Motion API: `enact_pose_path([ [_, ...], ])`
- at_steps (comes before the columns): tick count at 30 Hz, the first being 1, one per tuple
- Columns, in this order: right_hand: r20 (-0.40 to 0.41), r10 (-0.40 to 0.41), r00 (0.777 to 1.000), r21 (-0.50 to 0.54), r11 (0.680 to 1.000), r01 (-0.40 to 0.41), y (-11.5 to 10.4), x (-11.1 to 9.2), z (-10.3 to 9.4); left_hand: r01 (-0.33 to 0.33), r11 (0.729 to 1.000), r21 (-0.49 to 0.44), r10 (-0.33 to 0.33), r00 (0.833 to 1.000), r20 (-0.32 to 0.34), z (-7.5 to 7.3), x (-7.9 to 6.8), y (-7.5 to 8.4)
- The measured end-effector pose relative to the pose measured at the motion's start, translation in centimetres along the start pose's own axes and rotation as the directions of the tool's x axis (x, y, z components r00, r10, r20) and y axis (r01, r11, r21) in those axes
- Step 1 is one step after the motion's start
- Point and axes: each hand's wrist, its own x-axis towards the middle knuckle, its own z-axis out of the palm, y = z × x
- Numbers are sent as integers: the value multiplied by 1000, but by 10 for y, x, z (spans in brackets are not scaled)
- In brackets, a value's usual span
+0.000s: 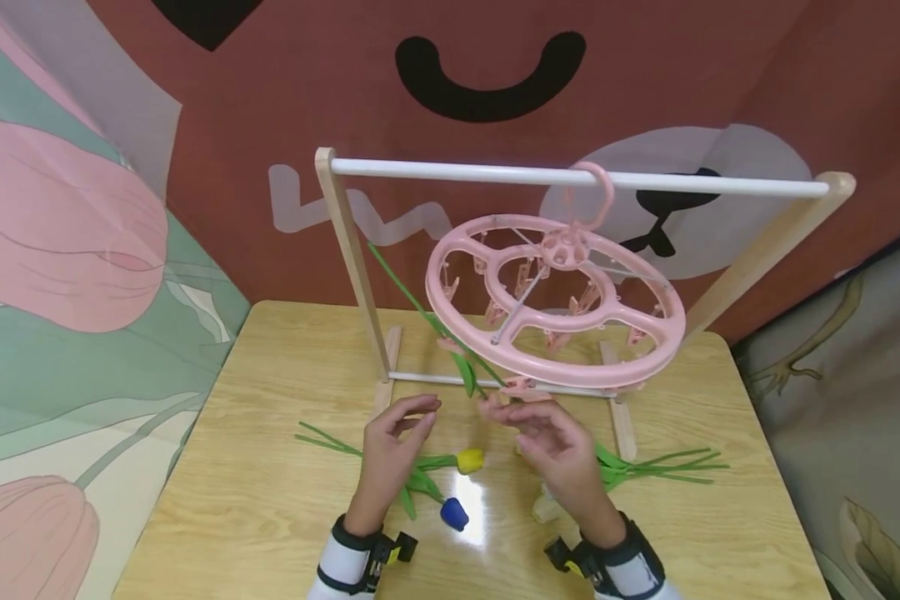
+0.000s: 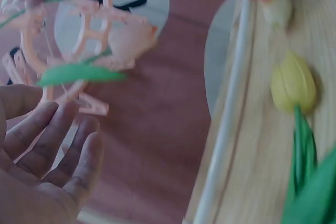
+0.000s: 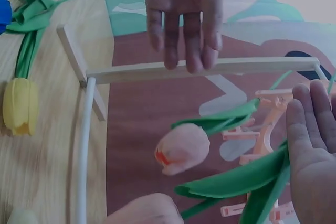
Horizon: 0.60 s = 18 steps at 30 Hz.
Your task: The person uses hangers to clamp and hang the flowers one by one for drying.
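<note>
My left hand (image 1: pixel 393 454) hovers over the table with its fingers loosely bent and nothing in them. My right hand (image 1: pixel 562 450) is raised below the front rim of a pink round clip hanger (image 1: pixel 465 342), its fingers fairly straight beside a green leaf (image 3: pixel 236 174). Whether they touch the leaf I cannot tell. A pale pink tulip (image 3: pixel 182 149) hangs by the hanger, bloom lowest; a second pink bloom (image 3: pixel 144 211) shows at the bottom of the right wrist view. One long green stem (image 1: pixel 405 292) slants up across the hanger's left side.
The hanger hooks over the white bar (image 1: pixel 457 172) of a wooden stand. On the table (image 1: pixel 232 467) lie a yellow tulip (image 1: pixel 470 461), a blue tulip (image 1: pixel 454 514) and a white tulip (image 1: pixel 545 507). Several green stems (image 1: pixel 675 467) spread to the right.
</note>
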Motion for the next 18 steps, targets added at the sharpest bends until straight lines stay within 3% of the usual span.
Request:
enact_pose_path([
  [4,57,-27,998,-78,996,32,4,-2,4,-11,990,140,14,1000,-19,-14,-3,-9],
  [8,118,-26,993,-247,967,55,9,-4,8,-49,944,326,57,998,-13,-26,-5,-16],
  [11,155,0,988,-401,914,63,14,-4,11,-48,901,431,49,999,9,-36,-6,-22],
  [13,169,22,985,-502,862,67,17,-4,12,-32,876,481,21,999,29,-42,-7,-27],
  [16,192,69,979,-594,802,61,23,-4,14,3,828,560,-39,998,52,-53,-10,-35],
  [18,212,87,973,-633,771,70,27,-4,16,11,782,623,-70,995,69,-61,-11,-40],
])
